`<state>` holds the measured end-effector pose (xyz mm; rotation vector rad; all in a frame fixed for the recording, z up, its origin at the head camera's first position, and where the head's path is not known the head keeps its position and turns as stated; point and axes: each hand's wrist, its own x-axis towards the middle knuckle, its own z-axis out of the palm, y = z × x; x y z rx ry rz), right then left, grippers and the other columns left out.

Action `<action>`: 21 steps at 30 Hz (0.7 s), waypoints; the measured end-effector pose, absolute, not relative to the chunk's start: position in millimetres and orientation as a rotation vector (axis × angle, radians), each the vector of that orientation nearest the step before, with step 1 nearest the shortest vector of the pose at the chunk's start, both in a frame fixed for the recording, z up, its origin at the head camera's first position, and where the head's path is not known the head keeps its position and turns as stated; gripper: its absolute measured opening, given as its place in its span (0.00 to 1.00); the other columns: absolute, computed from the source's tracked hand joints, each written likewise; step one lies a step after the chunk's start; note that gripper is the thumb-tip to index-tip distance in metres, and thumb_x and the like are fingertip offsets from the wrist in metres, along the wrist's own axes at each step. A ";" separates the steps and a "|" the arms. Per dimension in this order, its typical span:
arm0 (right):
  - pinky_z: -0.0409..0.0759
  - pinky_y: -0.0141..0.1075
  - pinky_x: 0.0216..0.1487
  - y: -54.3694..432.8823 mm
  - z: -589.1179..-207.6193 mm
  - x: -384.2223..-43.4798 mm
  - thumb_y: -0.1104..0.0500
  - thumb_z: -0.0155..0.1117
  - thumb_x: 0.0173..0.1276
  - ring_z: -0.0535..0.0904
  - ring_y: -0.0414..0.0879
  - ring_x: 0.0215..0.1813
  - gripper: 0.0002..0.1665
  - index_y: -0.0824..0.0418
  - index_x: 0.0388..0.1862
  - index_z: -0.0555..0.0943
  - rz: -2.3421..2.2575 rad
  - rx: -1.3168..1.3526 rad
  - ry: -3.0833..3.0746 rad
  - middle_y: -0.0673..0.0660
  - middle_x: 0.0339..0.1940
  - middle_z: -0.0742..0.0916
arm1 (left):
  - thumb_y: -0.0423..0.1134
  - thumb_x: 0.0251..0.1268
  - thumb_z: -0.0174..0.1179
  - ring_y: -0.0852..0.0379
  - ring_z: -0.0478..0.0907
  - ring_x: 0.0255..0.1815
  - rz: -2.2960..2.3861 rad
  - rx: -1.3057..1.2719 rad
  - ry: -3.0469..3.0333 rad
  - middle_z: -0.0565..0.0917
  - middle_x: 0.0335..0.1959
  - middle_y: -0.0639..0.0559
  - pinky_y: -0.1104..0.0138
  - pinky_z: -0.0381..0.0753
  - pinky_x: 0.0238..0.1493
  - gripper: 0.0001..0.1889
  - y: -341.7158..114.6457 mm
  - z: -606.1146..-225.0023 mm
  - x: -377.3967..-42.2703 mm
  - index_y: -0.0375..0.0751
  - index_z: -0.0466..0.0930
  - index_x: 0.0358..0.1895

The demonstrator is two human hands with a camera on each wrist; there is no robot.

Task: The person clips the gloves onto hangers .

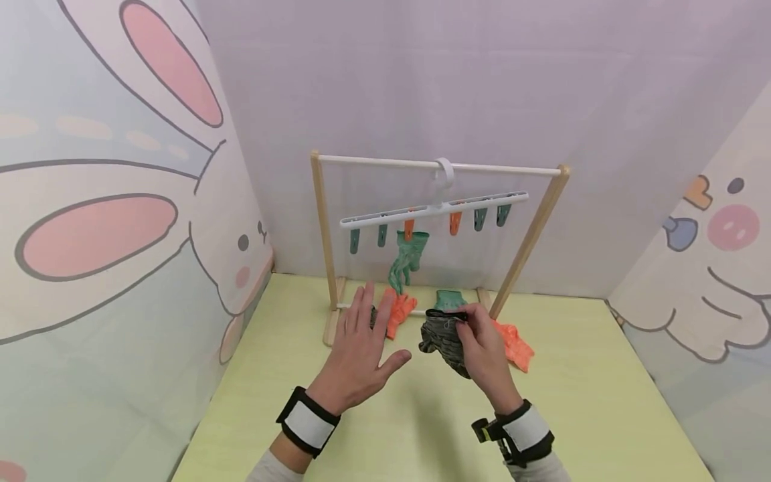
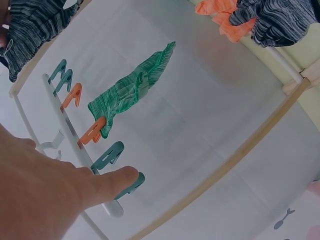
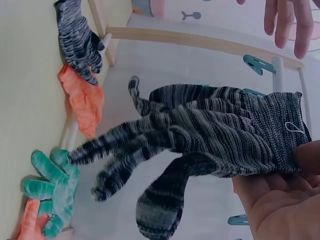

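My right hand (image 1: 486, 351) pinches a black-and-grey knit glove (image 1: 442, 337) by its cuff, the thumb on the near side and fingers behind. In the right wrist view the glove's fingers (image 3: 115, 140) hang loose, and a small pale loop shows on the cuff. My left hand (image 1: 359, 355) is raised with its fingers spread and holds nothing; in the head view it overlaps the rack's lower left. Above the hands a white clip hanger (image 1: 391, 215) hangs tilted. One orange clip (image 1: 409, 229) on it grips a green glove (image 1: 409, 253) by the cuff.
The hanger hooks over the white rail of a wooden-sided rack (image 1: 531, 234). Teal clips (image 1: 354, 241) and another orange clip (image 1: 455, 222) hang from it. Around the rack's base lie orange gloves (image 1: 514, 345), a green glove (image 1: 450, 299) and a second black-and-grey glove (image 3: 77, 37).
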<state>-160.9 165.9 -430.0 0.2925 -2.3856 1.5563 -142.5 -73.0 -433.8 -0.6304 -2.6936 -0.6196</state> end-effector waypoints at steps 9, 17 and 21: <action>0.83 0.28 0.48 163.0 -420.3 -163.7 0.73 0.51 0.75 0.88 0.50 0.52 0.13 0.61 0.49 0.78 1.514 0.385 -2.377 0.56 0.52 0.90 | 0.79 0.69 0.30 0.40 0.34 0.87 -0.550 -0.622 -2.684 0.31 0.85 0.43 0.32 0.52 0.76 0.51 -74.5 -431.9 -141.8 0.51 0.32 0.84; 0.82 0.27 0.46 159.8 -412.6 -166.1 0.71 0.53 0.75 0.88 0.48 0.51 0.11 0.60 0.49 0.78 1.506 0.360 -2.400 0.56 0.51 0.90 | 0.77 0.71 0.34 0.41 0.33 0.87 -0.553 -0.624 -2.665 0.29 0.85 0.45 0.33 0.48 0.78 0.50 -74.2 -427.0 -142.9 0.51 0.32 0.84; 0.81 0.27 0.41 159.1 -412.0 -167.1 0.70 0.56 0.74 0.88 0.48 0.46 0.10 0.60 0.49 0.78 1.475 0.351 -2.393 0.57 0.50 0.90 | 0.75 0.72 0.37 0.39 0.36 0.86 -0.530 -0.628 -2.649 0.31 0.86 0.43 0.34 0.51 0.77 0.50 -74.2 -426.3 -142.4 0.51 0.29 0.84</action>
